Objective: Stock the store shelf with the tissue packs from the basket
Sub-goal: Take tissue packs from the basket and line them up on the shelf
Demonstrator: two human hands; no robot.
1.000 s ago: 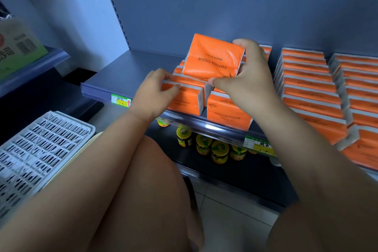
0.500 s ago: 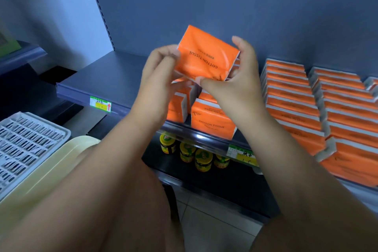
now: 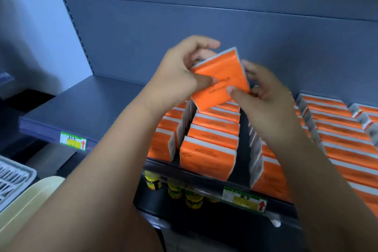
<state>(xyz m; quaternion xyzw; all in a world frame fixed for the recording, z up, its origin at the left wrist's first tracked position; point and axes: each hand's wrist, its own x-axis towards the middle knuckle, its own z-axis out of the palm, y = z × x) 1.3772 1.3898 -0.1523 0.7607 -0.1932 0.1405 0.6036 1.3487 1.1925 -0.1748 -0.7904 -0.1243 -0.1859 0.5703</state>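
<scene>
An orange tissue pack (image 3: pixel 222 79) is held tilted above the rows of orange packs on the grey shelf (image 3: pixel 92 106). My left hand (image 3: pixel 180 73) grips its left and top edge. My right hand (image 3: pixel 263 96) pinches its lower right corner with thumb in front and fingers behind. Below it stand two short rows of packs (image 3: pixel 210 145), with longer rows (image 3: pixel 343 141) filling the shelf to the right. The white slatted basket (image 3: pixel 12 182) shows only its corner at the lower left edge.
The left part of the shelf is bare grey metal up to the back panel (image 3: pixel 204 16). Price tags (image 3: pixel 73 141) sit on the shelf's front rail. Small yellow-lidded jars (image 3: pixel 173 190) stand on the lower shelf. A cream tray edge (image 3: pixel 30 200) lies under the basket.
The pack has turned from lying nearly flat to standing tilted on edge over the rows. My left hand came off the shelved packs and took hold of it.
</scene>
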